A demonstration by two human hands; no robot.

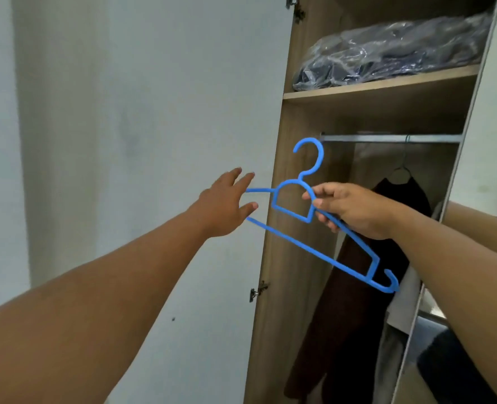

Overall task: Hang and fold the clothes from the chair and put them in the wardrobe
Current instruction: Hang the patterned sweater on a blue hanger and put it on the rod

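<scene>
Fingers of the right hand are pinching a blue plastic hanger on its right shoulder, just beside the neck. Left hand is reaching out with its fingers straight and spread, tips overlapping the hanger's left end; contact there is hard to tell. Hanger is being held tilted, right end lower, hook up, in front of the open wardrobe, below rail height. It is empty, thin-barred, with a small hook at its lower right tip.

Wardrobe is holding a clear plastic bag of dark clothes lying on the upper shelf. Under the shelf a metal rail is carrying one hanger with a dark brown garment hanging down. White door is standing open at left.

Garment's lower part is cut off by the frame edge. Items at lower right are too dark and blurred to name.
</scene>
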